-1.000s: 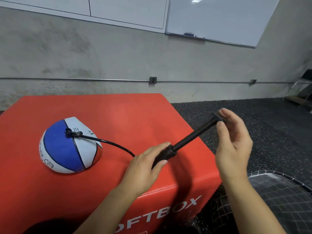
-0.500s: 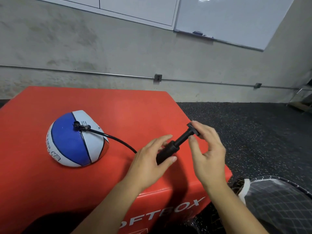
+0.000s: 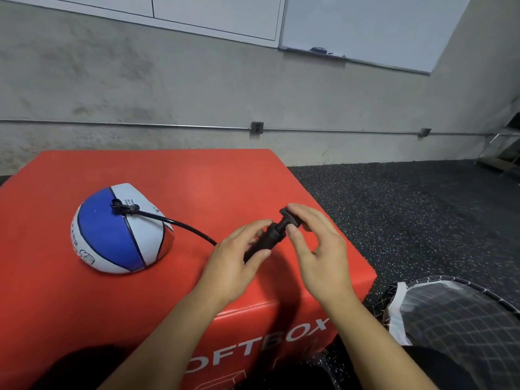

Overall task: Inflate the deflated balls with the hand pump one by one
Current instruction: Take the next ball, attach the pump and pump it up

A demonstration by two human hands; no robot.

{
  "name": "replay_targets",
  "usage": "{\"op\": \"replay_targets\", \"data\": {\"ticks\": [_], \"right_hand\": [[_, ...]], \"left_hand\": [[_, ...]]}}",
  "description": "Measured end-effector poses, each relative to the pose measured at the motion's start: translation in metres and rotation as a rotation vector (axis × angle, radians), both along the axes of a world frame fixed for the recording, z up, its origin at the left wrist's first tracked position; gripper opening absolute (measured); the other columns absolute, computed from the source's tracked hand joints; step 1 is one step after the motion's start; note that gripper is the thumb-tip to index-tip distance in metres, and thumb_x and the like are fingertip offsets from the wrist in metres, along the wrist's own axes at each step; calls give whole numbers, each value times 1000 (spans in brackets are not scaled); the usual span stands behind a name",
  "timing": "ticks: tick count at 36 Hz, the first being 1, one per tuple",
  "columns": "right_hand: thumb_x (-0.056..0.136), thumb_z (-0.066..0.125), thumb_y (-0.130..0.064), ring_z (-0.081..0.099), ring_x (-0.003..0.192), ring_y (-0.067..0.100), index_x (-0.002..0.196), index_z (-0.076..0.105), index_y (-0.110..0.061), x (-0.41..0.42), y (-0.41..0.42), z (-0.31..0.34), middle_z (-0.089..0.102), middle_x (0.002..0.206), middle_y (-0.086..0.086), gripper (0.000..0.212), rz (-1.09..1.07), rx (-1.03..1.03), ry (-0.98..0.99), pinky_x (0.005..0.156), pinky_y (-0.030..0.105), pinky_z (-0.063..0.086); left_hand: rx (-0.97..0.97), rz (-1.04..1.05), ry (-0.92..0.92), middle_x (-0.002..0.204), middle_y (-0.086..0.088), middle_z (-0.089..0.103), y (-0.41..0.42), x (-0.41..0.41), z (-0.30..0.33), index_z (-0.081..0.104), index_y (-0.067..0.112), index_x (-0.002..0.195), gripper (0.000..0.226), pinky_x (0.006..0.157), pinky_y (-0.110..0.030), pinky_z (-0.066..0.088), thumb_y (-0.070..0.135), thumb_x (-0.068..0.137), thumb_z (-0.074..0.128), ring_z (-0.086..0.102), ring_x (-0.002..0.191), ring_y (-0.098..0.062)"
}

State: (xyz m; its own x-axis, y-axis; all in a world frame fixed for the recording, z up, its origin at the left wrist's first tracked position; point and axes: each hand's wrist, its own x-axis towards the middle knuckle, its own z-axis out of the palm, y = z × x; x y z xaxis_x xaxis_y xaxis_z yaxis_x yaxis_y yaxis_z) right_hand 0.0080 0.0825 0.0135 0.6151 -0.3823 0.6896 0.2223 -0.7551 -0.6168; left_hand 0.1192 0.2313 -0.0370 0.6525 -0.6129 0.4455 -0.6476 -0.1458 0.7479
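pump stroke: plunger is now sitting almost fully in; a second ago the rod was drawn far out, so a push stroke is just finishing and air is going into the ball.
right hand (image 3: pixel 315 249): fingers curling over and gripping the T-handle (image 3: pixel 289 218) at the top of the hand pump (image 3: pixel 266 240).
left hand (image 3: pixel 236 260): wrapping round the pump barrel, holding it tilted up toward the right.
ball (image 3: pixel 121 229): red-white-blue, sitting on the left of the red box (image 3: pixel 219 178), bottom looking flattened, so I judge it is only partly filled and needing many more strokes.
hose (image 3: pixel 183 228): running from the ball's valve to the pump base, curving slack, not pulling tight.
edges: hands are working near the box's front right corner; the ball is lying well in from any edge.
open room: floor (image 3: pixel 408 206) to the right is giving free space for pulling the handle back out; a netted bag (image 3: pixel 455 313) is lying low right, clear of the stroke line.
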Motion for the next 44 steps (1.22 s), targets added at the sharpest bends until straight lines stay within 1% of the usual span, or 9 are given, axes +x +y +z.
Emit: {"op": "replay_targets", "data": {"ticks": [6, 10, 15, 21, 24, 29, 35, 40, 44], "right_hand": [[102, 63, -5, 63, 125, 15, 126, 71, -20, -15, -20, 25, 69, 129, -6, 29, -109, 90, -131, 108, 48, 50], [105, 60, -11, 64, 124, 17, 130, 69, -24, -25, -36, 36, 69, 131, -6, 30, -160, 188, -212, 108, 51, 51], [106, 60, -10, 65, 124, 16, 135, 68, -18, -27, -36, 45, 69, 132, -1, 31, -195, 298, -269, 104, 36, 54], [106, 59, -9, 62, 127, 20, 133, 68, -16, -14, -26, 38, 66, 133, -1, 30, -190, 155, -262, 109, 52, 49], [103, 62, -3, 64, 123, 21, 133, 69, -15, -6, -13, 35, 66, 130, 0, 32, -147, 123, -232, 105, 50, 52], [99, 65, 3, 62, 125, 17, 130, 69, -15, 3, 3, 29, 66, 129, -1, 35, -87, 10, -185, 106, 40, 51], [97, 62, -4, 62, 126, 18, 129, 71, -13, 15, 15, 14, 68, 131, 2, 34, -21, -25, -112, 105, 51, 50], [96, 62, -6, 62, 127, 17, 128, 72, -15, 22, 21, 1, 68, 131, -1, 35, 19, -20, -38, 106, 50, 50], [96, 62, -10, 62, 126, 16, 129, 72, -17, 25, 23, -3, 67, 131, -4, 35, 45, -19, -3, 105, 49, 50]], "left_hand": [[73, -28, -39, 129, 24, 62, -2, -5, 2, 48, 54, 144, 56, 99, -42, 55, 31, 95, 66, 63, 115, -3], [120, -42, -63, 131, 24, 61, -2, -7, 5, 46, 54, 145, 57, 99, -43, 54, 28, 98, 67, 63, 118, -6], [133, -30, -66, 133, 25, 60, -2, -8, 7, 45, 53, 145, 58, 100, -42, 53, 26, 99, 68, 62, 119, -5], [103, -14, -38, 127, 26, 59, 3, -6, 6, 45, 52, 147, 60, 99, -38, 55, 36, 95, 68, 61, 116, 2], [37, -9, 39, 125, 24, 61, 4, -3, 9, 46, 52, 147, 65, 99, -39, 56, 45, 88, 72, 63, 116, 0], [-31, -4, 69, 126, 24, 62, 5, 0, 13, 50, 48, 146, 65, 99, -38, 56, 46, 85, 74, 65, 115, 0], [-51, -7, 70, 131, 24, 61, 7, 0, 16, 49, 45, 147, 68, 98, -39, 55, 51, 81, 65, 62, 115, 2], [-66, -6, 75, 132, 20, 61, 8, 0, 18, 48, 46, 146, 69, 95, -41, 56, 52, 79, 60, 63, 111, -5], [-73, 15, 62, 128, 20, 62, 9, 1, 18, 47, 48, 145, 65, 93, -40, 56, 49, 81, 59, 63, 109, -5]]}}
